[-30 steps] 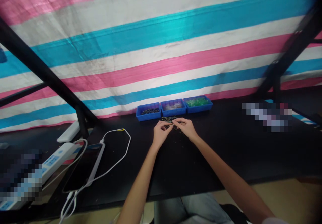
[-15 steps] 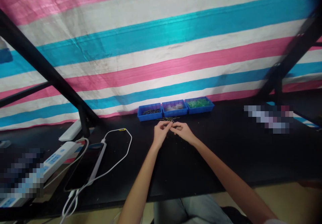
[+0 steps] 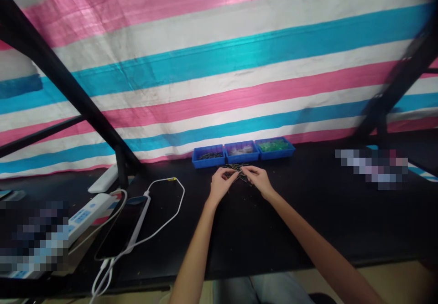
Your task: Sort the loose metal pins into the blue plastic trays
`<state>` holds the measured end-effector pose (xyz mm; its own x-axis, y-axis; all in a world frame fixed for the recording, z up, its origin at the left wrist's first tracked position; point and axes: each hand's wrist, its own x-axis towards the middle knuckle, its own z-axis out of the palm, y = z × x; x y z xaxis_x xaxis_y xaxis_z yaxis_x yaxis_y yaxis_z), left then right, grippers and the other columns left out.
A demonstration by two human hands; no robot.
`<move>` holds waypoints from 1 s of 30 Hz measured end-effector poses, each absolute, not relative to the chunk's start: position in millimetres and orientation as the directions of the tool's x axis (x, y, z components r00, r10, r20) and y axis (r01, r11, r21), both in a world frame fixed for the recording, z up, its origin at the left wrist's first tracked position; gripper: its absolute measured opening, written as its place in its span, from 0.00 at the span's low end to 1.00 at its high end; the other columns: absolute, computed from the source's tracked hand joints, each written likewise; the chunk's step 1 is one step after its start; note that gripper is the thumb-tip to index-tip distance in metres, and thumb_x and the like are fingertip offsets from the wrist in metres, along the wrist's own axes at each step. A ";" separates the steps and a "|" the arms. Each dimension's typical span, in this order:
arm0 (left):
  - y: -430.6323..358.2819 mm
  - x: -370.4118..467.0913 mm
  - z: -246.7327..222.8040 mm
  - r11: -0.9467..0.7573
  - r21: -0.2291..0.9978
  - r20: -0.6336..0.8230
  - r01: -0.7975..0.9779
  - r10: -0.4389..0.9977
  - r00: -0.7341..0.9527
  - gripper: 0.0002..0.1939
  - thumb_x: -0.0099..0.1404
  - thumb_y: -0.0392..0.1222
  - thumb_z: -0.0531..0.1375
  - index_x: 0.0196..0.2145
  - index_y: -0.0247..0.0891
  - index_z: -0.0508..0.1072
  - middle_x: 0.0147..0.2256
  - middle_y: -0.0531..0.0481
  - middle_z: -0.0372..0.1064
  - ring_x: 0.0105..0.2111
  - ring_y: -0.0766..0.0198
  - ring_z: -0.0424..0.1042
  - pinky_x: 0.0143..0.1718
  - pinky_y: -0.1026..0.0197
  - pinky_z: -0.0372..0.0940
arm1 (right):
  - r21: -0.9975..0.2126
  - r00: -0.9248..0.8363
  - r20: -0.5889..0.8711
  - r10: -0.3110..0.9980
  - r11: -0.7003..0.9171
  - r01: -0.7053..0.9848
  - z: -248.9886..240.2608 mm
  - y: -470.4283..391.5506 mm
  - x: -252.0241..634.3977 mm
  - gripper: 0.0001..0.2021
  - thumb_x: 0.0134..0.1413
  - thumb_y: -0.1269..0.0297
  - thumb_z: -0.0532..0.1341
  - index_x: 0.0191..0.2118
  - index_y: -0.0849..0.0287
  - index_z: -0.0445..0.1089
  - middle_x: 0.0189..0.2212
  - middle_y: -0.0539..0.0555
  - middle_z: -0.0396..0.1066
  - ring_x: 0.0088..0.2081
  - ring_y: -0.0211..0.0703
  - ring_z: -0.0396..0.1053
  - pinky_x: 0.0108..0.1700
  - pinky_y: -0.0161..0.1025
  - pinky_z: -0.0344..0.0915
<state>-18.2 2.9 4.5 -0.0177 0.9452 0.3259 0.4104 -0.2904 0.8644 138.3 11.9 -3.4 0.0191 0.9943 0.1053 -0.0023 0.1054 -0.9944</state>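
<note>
On the black table lies a loose pile of thin dark pin-like pieces (image 3: 240, 176), some with a brassy tint. My left hand (image 3: 221, 185) is at the pile's left side, thumb and fingers curled together in a pinch. Across from it, my right hand (image 3: 260, 182) pinches at the pile's right side. Whatever either set of fingertips holds is too small to make out. Just behind the pile stand three blue trays in a row: the left tray (image 3: 209, 162) has dark thin pieces, the middle tray (image 3: 242, 155) whitish clear pieces, and the right tray (image 3: 278, 154) green pieces.
At the left, a phone (image 3: 123, 226) lies with a white cable (image 3: 178, 208) looping over the table. Beside it are a white power strip (image 3: 91, 210) and a white box (image 3: 102, 179). Black frame posts (image 3: 85, 108) rise before a striped sheet (image 3: 219, 85). A blurred-out item (image 3: 371, 167) lies right.
My hands have moved apart, my right hand shifting rightward, so more of the pile shows between them. The whole view has shifted slightly, with the trays now a little lower and further right.
</note>
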 end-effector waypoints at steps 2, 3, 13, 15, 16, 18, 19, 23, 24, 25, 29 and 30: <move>4.9 -22.8 4.8 -0.249 0.870 0.325 0.425 0.939 -0.115 0.16 0.54 0.52 0.57 0.32 0.38 0.75 0.33 0.48 0.70 0.25 0.69 0.65 0.29 0.65 0.60 | -0.991 0.040 0.135 0.990 0.134 0.029 -3.2 12.1 139.5 0.19 0.40 0.51 0.63 0.32 0.64 0.74 0.13 0.47 0.61 0.16 0.31 0.54 0.17 0.31 0.51; 6.1 -25.8 5.0 -0.218 0.877 0.318 0.428 0.931 -0.177 0.17 0.55 0.53 0.56 0.33 0.38 0.75 0.32 0.49 0.71 0.24 0.69 0.64 0.28 0.65 0.60 | -0.988 0.035 0.146 0.989 0.144 0.050 -3.6 12.4 139.6 0.19 0.40 0.52 0.63 0.31 0.64 0.74 0.13 0.47 0.61 0.16 0.31 0.55 0.17 0.31 0.51; 13.5 -49.8 3.1 -0.033 0.916 0.262 0.400 0.804 -0.534 0.15 0.59 0.46 0.52 0.37 0.38 0.72 0.35 0.48 0.71 0.28 0.66 0.67 0.35 0.63 0.61 | -0.989 -0.172 0.133 0.976 0.121 -0.082 30.4 37.3 95.1 0.15 0.41 0.57 0.63 0.35 0.61 0.73 0.28 0.56 0.73 0.23 0.37 0.67 0.21 0.32 0.63; 13.2 -51.2 3.5 -0.010 0.923 0.238 0.386 0.802 -0.547 0.15 0.59 0.46 0.51 0.39 0.38 0.71 0.35 0.48 0.71 0.29 0.65 0.68 0.35 0.62 0.62 | -0.982 -0.224 0.163 0.961 0.134 -0.136 42.6 41.9 89.7 0.17 0.41 0.58 0.63 0.41 0.58 0.72 0.37 0.57 0.73 0.30 0.40 0.70 0.24 0.34 0.67; 12.9 -51.7 4.0 0.016 0.921 0.219 0.388 0.805 -0.552 0.15 0.59 0.46 0.51 0.39 0.39 0.71 0.35 0.48 0.71 0.30 0.64 0.68 0.34 0.62 0.62 | -0.979 -0.249 0.188 0.950 0.161 -0.123 45.9 42.5 89.4 0.18 0.42 0.59 0.63 0.42 0.57 0.71 0.39 0.57 0.72 0.32 0.41 0.70 0.25 0.34 0.67; 12.5 -52.6 4.7 0.081 0.908 0.174 0.411 0.819 -0.547 0.14 0.58 0.45 0.52 0.38 0.40 0.72 0.34 0.49 0.71 0.32 0.62 0.69 0.34 0.62 0.62 | -0.966 -0.288 0.247 0.925 0.259 0.004 45.3 39.5 92.8 0.17 0.43 0.59 0.62 0.41 0.57 0.72 0.39 0.56 0.72 0.32 0.41 0.70 0.27 0.35 0.67; 12.5 -53.0 4.8 0.110 0.898 0.153 0.426 0.830 -0.536 0.13 0.58 0.45 0.52 0.38 0.41 0.72 0.34 0.49 0.72 0.32 0.62 0.70 0.34 0.62 0.62 | -0.943 -0.300 0.272 0.914 0.315 0.107 41.9 35.8 95.8 0.15 0.43 0.59 0.62 0.39 0.57 0.73 0.37 0.55 0.72 0.31 0.40 0.70 0.28 0.35 0.66; 13.9 -51.9 1.6 0.136 0.878 0.111 0.460 0.875 -0.471 0.13 0.58 0.43 0.52 0.37 0.41 0.72 0.34 0.48 0.72 0.31 0.63 0.71 0.31 0.63 0.63 | -0.742 -0.343 0.293 0.892 0.438 0.507 20.7 12.9 108.6 0.12 0.39 0.55 0.64 0.33 0.52 0.74 0.36 0.49 0.71 0.27 0.36 0.67 0.30 0.34 0.61; 14.3 -50.8 0.3 0.133 0.877 0.109 0.462 0.880 -0.461 0.12 0.57 0.43 0.52 0.37 0.40 0.72 0.34 0.48 0.73 0.30 0.63 0.71 0.30 0.64 0.63 | -0.691 -0.350 0.285 0.892 0.444 0.570 16.4 7.4 110.9 0.13 0.37 0.54 0.65 0.33 0.50 0.74 0.37 0.48 0.71 0.28 0.36 0.67 0.30 0.34 0.60; 14.6 -49.4 -0.9 0.130 0.876 0.108 0.465 0.886 -0.451 0.12 0.57 0.43 0.53 0.36 0.41 0.73 0.33 0.48 0.73 0.29 0.64 0.71 0.30 0.64 0.63 | -0.645 -0.357 0.276 0.893 0.447 0.620 13.1 3.0 112.6 0.13 0.36 0.53 0.65 0.33 0.49 0.74 0.37 0.47 0.70 0.29 0.36 0.67 0.29 0.34 0.58; 14.5 -42.3 -5.0 0.098 0.870 0.097 0.483 0.928 -0.361 0.12 0.58 0.43 0.52 0.37 0.40 0.72 0.31 0.50 0.72 0.23 0.68 0.70 0.26 0.66 0.63 | -0.554 -0.367 0.227 0.902 0.430 0.713 8.5 -3.1 116.4 0.10 0.40 0.55 0.64 0.33 0.49 0.73 0.35 0.47 0.71 0.32 0.38 0.67 0.28 0.33 0.55; 14.3 -40.5 -5.9 0.087 0.870 0.092 0.485 0.938 -0.333 0.13 0.58 0.43 0.52 0.38 0.40 0.71 0.30 0.50 0.72 0.21 0.69 0.69 0.24 0.66 0.62 | -0.554 -0.364 0.214 0.906 0.420 0.719 8.4 -2.5 117.1 0.09 0.42 0.57 0.63 0.33 0.49 0.73 0.34 0.47 0.71 0.32 0.37 0.67 0.28 0.32 0.55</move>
<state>-40.5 14.3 -5.9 -0.3332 0.9384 0.0918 0.4851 0.0870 0.8701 117.1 -2.5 8.4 -0.3643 0.9063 0.2145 0.7191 0.4201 -0.5536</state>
